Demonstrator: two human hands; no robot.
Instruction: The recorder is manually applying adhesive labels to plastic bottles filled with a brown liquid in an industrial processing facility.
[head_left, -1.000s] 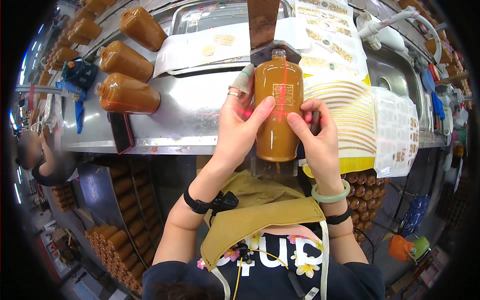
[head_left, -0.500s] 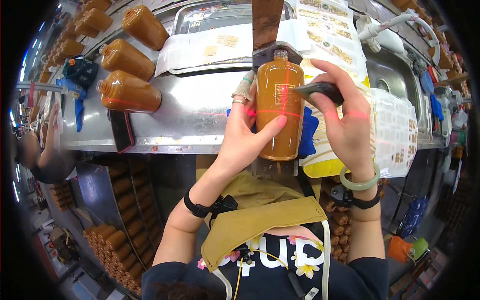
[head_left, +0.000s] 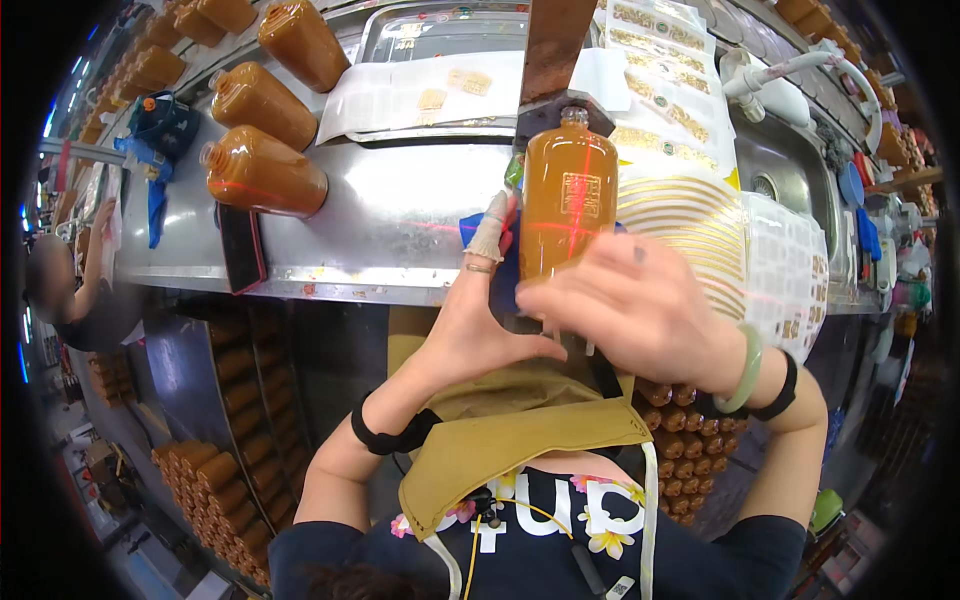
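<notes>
An amber-brown glass bottle (head_left: 570, 150) lies in the middle of the workbench, its neck toward the far side. A gold square emblem (head_left: 581, 195) sits on its upward face, crossed by red laser lines. My left hand (head_left: 475, 320) is at the bottle's left side, open, thumb stretched toward me and a cloth cot (head_left: 487, 238) on one finger. My right hand (head_left: 630, 310) is over the bottle's lower end, fingers curled and smeared by motion. Whether it holds anything is hidden. A blue cloth (head_left: 510, 262) shows beside the bottle's left edge.
Several brown bottles, one a near bottle (head_left: 268, 170), stand at the left near a phone (head_left: 240, 250). Gold-printed sheets (head_left: 660, 90) and a gold-striped sheet (head_left: 685, 225) lie at the right. Beyond them are a sink (head_left: 790, 160) and faucet. A metal post (head_left: 550, 50) rises behind the bottle.
My left thumb has come off the bottle. My right hand has swept left and toward me across its lower end. The dark tool it held no longer shows.
</notes>
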